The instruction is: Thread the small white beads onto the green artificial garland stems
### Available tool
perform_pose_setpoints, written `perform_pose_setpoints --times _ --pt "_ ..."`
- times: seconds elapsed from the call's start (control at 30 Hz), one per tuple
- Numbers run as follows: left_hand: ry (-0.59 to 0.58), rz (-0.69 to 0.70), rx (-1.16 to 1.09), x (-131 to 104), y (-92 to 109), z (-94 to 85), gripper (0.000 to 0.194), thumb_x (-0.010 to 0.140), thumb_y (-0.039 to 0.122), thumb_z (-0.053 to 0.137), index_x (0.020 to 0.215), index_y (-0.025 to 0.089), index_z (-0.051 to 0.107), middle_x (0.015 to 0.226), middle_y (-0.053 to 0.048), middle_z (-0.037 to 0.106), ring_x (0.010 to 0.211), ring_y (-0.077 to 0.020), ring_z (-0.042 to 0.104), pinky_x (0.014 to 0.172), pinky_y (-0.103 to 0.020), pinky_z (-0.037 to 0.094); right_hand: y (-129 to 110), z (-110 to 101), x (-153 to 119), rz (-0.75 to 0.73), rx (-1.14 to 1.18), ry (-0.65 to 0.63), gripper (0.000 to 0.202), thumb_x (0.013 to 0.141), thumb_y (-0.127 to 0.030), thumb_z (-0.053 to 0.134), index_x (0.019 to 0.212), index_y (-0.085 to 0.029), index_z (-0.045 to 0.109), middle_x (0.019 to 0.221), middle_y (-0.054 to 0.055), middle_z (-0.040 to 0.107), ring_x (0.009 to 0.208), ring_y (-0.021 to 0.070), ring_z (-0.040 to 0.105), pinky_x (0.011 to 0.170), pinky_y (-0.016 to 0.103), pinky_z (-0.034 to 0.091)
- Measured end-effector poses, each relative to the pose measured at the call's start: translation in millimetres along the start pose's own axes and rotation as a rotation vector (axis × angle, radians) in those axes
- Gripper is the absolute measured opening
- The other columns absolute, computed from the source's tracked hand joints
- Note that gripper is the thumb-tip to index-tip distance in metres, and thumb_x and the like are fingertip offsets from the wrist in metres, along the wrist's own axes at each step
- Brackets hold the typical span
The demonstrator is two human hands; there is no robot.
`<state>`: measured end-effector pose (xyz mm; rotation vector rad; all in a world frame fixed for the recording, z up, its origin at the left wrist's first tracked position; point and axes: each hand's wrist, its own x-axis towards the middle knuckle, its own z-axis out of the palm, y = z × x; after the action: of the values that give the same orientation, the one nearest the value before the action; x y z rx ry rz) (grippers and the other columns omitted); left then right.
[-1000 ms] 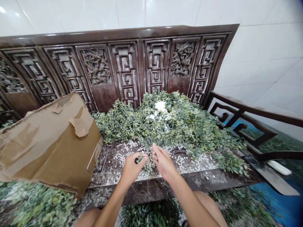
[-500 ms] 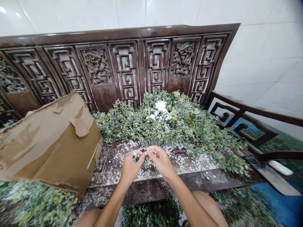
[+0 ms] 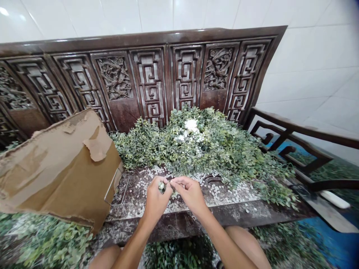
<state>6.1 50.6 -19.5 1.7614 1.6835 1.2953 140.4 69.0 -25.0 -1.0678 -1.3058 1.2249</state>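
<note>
Close together above the front of the bench seat, my two hands meet at the fingertips. My left hand (image 3: pixel 158 196) is closed around a small green leafy sprig (image 3: pixel 162 186), part of which shows between thumb and fingers. The fingertips of my right hand (image 3: pixel 189 192) are pinched at the end of the sprig; whatever tiny piece they grip is too small to make out. Behind the hands lies a big heap of artificial green foliage (image 3: pixel 230 145), with a pile of small white discs (image 3: pixel 191 126) on top. More white discs (image 3: pixel 218 192) are scattered over the seat.
A torn cardboard box (image 3: pixel 64 175) stands on the left, beside a bent metal wire frame (image 3: pixel 120 190). The dark carved bench back (image 3: pixel 123 108) rises behind. On the right are the armrest (image 3: pixel 291 153) and a broad flat blade (image 3: pixel 325 209). More foliage (image 3: pixel 179 254) lies below.
My right hand has shifted slightly left and down, its fingertips still pinched against the left hand's. More of the sprig's leaves show in my left hand.
</note>
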Motion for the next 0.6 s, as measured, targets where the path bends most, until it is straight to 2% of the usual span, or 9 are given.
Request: perform_pose_setpoints --times 0.2,0.6 --pt "-0.014 0.025 -0.037 -0.3 0.9 -0.6 0.005 0.077 0.019 0.049 0.075 0.02 0.053 0.074 0.001 0.058 0.074 -0.0159 0.056 0.073 -0.026 0.043 -2.8 -0.1 -0.5 -0.01 0.01 -0.007 0.017 0.078 -0.034 0.068 0.081 -0.019 0.075 0.087 0.008 0.075 0.085 0.0235 0.068 0.079 0.035 0.051" --pt "0.003 -0.01 -0.054 -1.2 3.1 -1.1 0.005 0.077 0.019 0.05 0.074 0.019 0.054 0.073 0.001 0.059 0.073 -0.0155 0.056 0.072 -0.026 0.044 -4.3 0.5 -3.0 -0.066 -0.077 -0.007 0.017 0.082 -0.031 0.063 0.084 -0.018 0.075 0.084 0.006 0.074 0.079 0.0216 0.067 0.074 0.032 0.051"
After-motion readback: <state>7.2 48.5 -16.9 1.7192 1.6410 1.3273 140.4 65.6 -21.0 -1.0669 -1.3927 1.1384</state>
